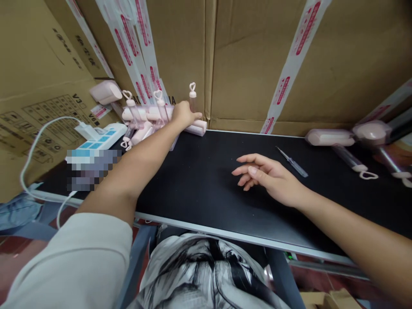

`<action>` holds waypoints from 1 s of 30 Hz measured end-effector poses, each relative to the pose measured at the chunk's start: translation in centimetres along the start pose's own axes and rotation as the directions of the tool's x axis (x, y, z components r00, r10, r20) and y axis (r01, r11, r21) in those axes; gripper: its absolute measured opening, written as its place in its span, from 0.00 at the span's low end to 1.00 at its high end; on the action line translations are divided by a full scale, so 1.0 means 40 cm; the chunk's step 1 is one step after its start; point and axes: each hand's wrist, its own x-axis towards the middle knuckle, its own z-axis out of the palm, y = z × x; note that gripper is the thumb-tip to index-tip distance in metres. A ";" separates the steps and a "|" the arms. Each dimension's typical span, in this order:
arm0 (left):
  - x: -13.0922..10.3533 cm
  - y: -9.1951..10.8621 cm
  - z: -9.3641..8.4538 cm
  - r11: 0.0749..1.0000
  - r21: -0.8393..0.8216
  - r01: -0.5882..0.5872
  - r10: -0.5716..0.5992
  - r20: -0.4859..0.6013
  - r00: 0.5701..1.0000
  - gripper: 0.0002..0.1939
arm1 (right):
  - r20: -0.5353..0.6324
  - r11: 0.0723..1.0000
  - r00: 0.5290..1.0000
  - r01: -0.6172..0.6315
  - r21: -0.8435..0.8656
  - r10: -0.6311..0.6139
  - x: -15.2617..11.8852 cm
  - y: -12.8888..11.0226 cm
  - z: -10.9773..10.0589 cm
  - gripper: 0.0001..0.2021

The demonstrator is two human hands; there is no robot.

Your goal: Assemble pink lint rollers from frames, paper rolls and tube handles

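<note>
My left hand [184,116] reaches to the back of the black table, its fingers closed around a pink item with a rounded head [197,127] and a clear handle topped by a heart-shaped loop [192,89]. Some of those fingers are hidden behind the hand. Beside it, partly behind my forearm, lie several similar pink items [134,113], some with handles pointing up. My right hand [264,174] hovers over the middle of the table with fingers loosely spread and nothing in them. The nearest thing to it is a screwdriver [292,162] with a clear handle.
Two more pink items, one with its head here [330,137], lie at the right. A white power strip [103,139] with a white cable [30,159] sits at the left. Large cardboard boxes [251,64] wall off the back and left. The table's front edge [206,231] runs before my lap.
</note>
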 end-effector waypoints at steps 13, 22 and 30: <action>-0.005 0.022 0.043 0.987 -0.096 0.128 -0.143 -0.165 0.976 0.46 | 0.033 0.998 0.999 0.017 -0.061 -0.015 -0.002 0.000 -0.005 0.26; -0.077 0.120 -0.021 0.976 -0.169 -0.135 0.083 -0.285 0.955 0.34 | -0.085 0.920 0.992 0.051 -0.388 -0.091 0.020 -0.008 -0.050 0.21; -0.357 0.147 -0.065 0.889 -0.105 -0.447 0.453 0.046 0.890 0.24 | -0.665 0.249 0.640 -0.622 -0.742 -0.385 0.027 -0.072 -0.470 0.21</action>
